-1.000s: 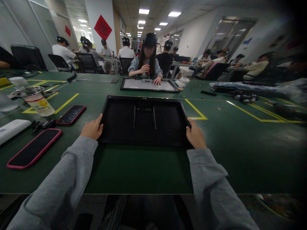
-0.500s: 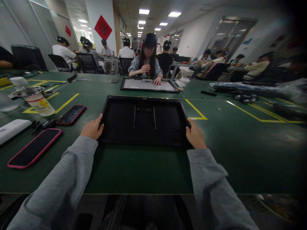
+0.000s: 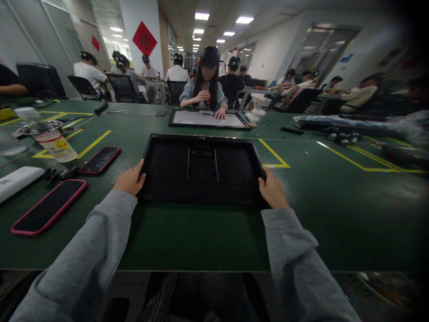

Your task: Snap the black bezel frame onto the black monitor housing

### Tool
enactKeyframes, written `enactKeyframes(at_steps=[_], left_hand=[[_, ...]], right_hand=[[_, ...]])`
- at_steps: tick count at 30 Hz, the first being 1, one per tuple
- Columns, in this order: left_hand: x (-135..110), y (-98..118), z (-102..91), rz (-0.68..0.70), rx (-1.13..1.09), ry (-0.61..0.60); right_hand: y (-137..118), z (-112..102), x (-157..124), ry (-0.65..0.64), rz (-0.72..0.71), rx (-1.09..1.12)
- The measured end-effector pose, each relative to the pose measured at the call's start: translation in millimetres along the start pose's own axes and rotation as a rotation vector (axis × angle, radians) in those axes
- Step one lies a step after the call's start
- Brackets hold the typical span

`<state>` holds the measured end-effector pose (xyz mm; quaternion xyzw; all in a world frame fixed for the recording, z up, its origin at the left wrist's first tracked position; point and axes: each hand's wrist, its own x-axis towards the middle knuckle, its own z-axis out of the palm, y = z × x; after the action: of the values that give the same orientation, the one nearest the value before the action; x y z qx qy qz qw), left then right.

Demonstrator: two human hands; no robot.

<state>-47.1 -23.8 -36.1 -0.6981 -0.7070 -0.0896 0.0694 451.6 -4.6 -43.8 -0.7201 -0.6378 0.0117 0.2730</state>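
A black monitor housing (image 3: 167, 174), shallow and tray-like with a raised rim, is on the green table in front of me. Two thin metal rails (image 3: 216, 165) stand out near its middle. My left hand (image 3: 130, 179) grips the housing's left edge, thumb toward the inside. On the opposite edge, my right hand (image 3: 273, 188) is closed in the same way. The fingers under and behind both edges are partly hidden.
Two phones (image 3: 50, 208) in red cases, a drink bottle (image 3: 56, 143) and a white box (image 3: 18, 181) lie left. Across the green table (image 3: 335, 214), a co-worker (image 3: 204, 89) works over a grey panel (image 3: 191, 118). Yellow tape and plastic-wrapped items (image 3: 335, 121) are right.
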Motion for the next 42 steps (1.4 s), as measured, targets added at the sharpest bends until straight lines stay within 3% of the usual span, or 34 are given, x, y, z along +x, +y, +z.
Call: enactKeyframes(at_steps=[42], left_hand=[[1.5,-2.1,3.5,0.021,-0.077,-0.017]], right_hand=[[11.5,11.3,3.3,-0.001,-0.163,0.031]])
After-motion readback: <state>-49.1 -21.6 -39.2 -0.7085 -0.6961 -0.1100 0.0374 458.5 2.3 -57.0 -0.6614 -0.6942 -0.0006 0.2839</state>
